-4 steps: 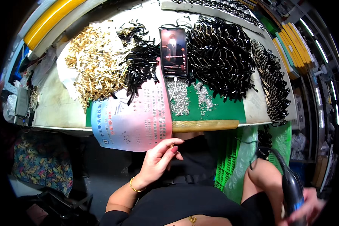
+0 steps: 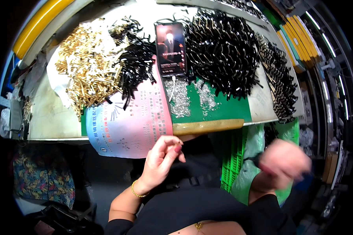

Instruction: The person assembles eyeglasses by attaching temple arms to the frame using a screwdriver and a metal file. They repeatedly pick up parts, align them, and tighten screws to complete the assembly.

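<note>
In front of my body, below the table edge, my left hand [image 2: 162, 158] is closed in a pinch. A tiny piece sits between its thumb and fingertip, too small to name. To the right, my right hand [image 2: 284, 162] is smeared by motion but curled closed above a green crate [image 2: 234, 160]. A dark tip [image 2: 254, 159] juts from its left side, belonging to the black corded electric screwdriver; the tool's body is mostly hidden. Nearest my left hand, a pink and blue printed sheet [image 2: 125, 129] hangs over the table edge.
Gold [image 2: 90, 58] and black slim strips [image 2: 139, 58] lie heaped on the table [image 2: 47, 113]. A lit phone [image 2: 171, 49] rests beside bundled black strips [image 2: 223, 55]. Tiny silver pieces [image 2: 180, 100] cover a green mat [image 2: 231, 109]. A golden bar [image 2: 208, 126] lines the front edge.
My right hand has swung up and inward from the lower right with the electric screwdriver. My left hand keeps its pinch. The whole view has shifted slightly.
</note>
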A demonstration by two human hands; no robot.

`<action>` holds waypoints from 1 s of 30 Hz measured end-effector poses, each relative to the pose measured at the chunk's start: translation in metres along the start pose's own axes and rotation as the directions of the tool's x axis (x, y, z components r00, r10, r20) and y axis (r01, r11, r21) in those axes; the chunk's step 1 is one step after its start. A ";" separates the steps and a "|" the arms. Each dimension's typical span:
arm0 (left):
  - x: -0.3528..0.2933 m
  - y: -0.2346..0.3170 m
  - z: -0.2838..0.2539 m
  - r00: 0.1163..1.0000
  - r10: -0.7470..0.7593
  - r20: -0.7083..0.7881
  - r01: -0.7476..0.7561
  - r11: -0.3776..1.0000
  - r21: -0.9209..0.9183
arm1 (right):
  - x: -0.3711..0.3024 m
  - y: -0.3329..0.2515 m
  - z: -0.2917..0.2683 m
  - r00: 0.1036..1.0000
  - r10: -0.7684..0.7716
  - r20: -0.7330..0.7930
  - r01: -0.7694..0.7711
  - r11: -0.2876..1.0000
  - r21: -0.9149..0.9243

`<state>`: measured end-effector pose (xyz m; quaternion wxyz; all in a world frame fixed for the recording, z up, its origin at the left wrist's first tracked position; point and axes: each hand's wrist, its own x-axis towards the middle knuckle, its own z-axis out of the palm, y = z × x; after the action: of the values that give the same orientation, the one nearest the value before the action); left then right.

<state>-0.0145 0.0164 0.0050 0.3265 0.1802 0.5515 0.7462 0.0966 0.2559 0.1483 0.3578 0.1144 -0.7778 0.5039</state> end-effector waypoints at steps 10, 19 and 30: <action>0.028 0.019 0.003 0.990 -0.134 0.048 0.135 0.991 -0.013 | 0.006 0.086 0.050 0.535 0.728 0.428 -0.705 0.664 -0.248; 0.036 0.027 0.002 0.988 -0.107 0.111 0.079 0.969 0.233 | 0.016 0.095 0.044 0.572 0.575 0.585 -0.453 0.816 -0.359; 0.036 0.027 0.002 0.978 -0.036 0.204 -0.059 0.894 0.445 | 0.013 0.092 0.036 0.563 0.519 0.643 -0.345 0.855 -0.388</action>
<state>-0.0471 0.0381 0.0279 0.3273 0.3303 0.6706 0.5780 0.0214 0.2700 0.0837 -0.1067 0.0697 -0.9078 0.3996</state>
